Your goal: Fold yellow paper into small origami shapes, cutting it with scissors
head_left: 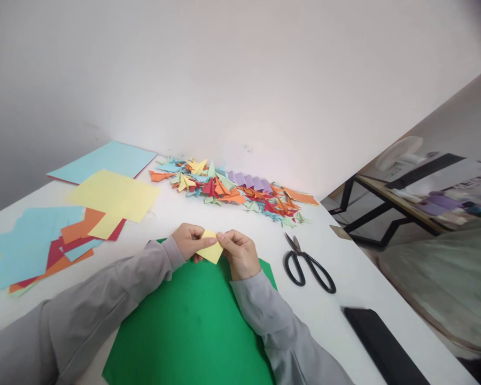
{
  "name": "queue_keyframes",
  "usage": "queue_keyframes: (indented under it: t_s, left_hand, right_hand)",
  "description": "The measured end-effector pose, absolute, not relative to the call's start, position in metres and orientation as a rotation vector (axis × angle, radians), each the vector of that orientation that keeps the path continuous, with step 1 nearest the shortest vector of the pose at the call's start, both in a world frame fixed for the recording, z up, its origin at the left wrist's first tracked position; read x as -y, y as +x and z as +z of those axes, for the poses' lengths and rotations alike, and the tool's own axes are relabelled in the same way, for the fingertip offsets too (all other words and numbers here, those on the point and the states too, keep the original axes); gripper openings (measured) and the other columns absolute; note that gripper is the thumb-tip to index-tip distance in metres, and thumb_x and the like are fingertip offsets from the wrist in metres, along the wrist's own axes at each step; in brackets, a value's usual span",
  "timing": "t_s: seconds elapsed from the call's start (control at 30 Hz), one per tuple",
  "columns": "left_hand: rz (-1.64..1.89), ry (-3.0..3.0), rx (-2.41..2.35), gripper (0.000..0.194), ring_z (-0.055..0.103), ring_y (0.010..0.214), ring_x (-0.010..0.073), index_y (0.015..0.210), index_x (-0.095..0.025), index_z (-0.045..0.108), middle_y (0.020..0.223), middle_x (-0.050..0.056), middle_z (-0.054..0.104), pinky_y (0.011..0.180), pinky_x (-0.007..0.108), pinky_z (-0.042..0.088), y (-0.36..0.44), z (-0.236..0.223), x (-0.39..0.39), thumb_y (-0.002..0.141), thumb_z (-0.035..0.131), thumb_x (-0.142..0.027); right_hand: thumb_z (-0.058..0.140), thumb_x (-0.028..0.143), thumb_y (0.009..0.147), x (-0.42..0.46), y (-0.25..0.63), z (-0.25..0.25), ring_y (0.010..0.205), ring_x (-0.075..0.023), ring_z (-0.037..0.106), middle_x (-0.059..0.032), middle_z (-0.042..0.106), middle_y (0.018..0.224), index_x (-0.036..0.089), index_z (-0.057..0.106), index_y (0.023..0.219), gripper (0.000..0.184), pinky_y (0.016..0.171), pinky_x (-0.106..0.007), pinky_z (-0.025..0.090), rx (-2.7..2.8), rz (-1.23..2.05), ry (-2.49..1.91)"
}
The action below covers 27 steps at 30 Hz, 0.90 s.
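Note:
A small piece of yellow paper (pixel 213 252) is held up between my two hands, above a large green sheet (pixel 192 321) on the table. My left hand (pixel 190 241) pinches its left side, thumb lying across the front. With thumb and fingertips, my right hand (pixel 239 252) grips its upper right edge. Whether the paper is folded I cannot tell for sure. Black-handled scissors (pixel 302 262) lie partly spread to the right of my right hand, apart from it.
Along the wall runs a heap of folded paper planes (pixel 216 187) in several colours. Coloured sheets and scraps (pixel 112 195) lie at the left. A black flat object (pixel 380 342) rests at the right front, near the white table's (pixel 409 299) edge. Beyond stands a black-framed table (pixel 393 198).

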<state>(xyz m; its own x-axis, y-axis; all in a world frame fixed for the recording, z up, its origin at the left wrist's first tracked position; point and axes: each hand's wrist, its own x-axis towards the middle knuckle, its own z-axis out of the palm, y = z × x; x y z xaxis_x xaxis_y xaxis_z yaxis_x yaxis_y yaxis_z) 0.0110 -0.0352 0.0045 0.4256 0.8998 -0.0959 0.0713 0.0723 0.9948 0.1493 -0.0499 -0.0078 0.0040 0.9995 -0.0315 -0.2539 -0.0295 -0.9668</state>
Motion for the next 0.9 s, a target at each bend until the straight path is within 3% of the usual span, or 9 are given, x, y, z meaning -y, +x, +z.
queue_keyframes:
  t_s: [0.27,0.57,0.9]
  left_hand:
    - [0.826,1.591,-1.056,0.042,0.029,0.026,0.0031,0.040,-0.016,0.034,0.027,-0.008,0.032,0.031,0.018,0.020,0.0094,0.0116,0.0383,0.063,0.055,-0.044]
    - [0.728,1.579,-1.001,0.034,0.032,0.025,0.0060,0.058,-0.018,0.040,0.034,-0.008,0.039,0.028,0.018,0.024,0.0105,0.0027,0.0370,0.076,0.034,-0.046]
    - [0.824,1.926,-1.065,0.037,0.033,0.040,0.0071,0.045,-0.019,0.031,0.039,-0.005,0.033,0.043,0.021,0.028,0.0095,0.0075,0.0318,0.074,0.034,-0.040]
  right_hand:
    - [0.071,0.033,0.054,0.0501,0.1486,-0.0064,0.039,-0.0059,0.038,0.0064,0.046,0.038,0.016,0.052,0.046,0.026,0.042,-0.022,0.028,0.960,1.297,-1.061]
    - [0.072,0.033,0.052,0.0449,0.1535,-0.0079,0.040,-0.0062,0.038,0.0057,0.048,0.040,0.016,0.053,0.046,0.027,0.043,-0.022,0.027,0.926,1.193,-1.088]
    - [0.072,0.033,0.052,0.0450,0.1544,-0.0036,0.038,-0.0055,0.037,0.0061,0.047,0.038,0.016,0.053,0.045,0.027,0.041,-0.022,0.027,0.931,1.164,-1.103]
